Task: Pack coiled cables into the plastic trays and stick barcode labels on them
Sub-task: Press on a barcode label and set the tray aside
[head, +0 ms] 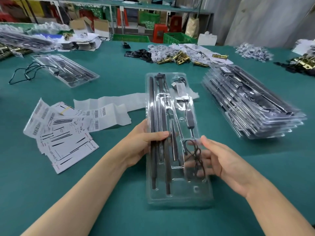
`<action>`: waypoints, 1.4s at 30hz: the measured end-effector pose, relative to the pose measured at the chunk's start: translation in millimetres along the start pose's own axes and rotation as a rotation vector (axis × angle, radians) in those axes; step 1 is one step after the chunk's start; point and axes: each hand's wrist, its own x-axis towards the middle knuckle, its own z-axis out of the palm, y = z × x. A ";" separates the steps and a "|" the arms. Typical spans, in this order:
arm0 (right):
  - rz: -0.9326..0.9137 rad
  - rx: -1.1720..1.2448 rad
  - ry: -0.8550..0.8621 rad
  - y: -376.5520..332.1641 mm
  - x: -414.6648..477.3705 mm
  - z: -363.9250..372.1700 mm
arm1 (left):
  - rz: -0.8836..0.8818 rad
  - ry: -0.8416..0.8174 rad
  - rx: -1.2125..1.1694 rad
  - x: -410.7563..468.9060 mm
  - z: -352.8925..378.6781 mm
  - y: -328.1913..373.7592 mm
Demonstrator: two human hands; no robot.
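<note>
Green table [105, 184] with free room at its near side, clear tray [180, 202] held in the middle
Stack of trays [252, 103] lies right, label sheets [64, 132] left, both apart from it. Left hand [141, 143] clamps the tray's left edge, thumb on top; right hand [226, 164] fingers lie straight and spread under the coiled cable [196, 154] by the right edge

Bright, even light falls from overhead, and the shadows under the forearms are faint and soft. White glare streaks the clear plastic tray [179, 200] and the stack of clear plastic trays [255, 106] at right. Wide-angle bending curves the green-covered bench [170, 222] toward the edges. The far metal shelves [111, 17] look soft.
</note>
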 end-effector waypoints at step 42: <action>-0.053 0.277 0.468 12.2 36.5 -13.6 | 0.461 -0.031 1.183 61.3 78.6 4.5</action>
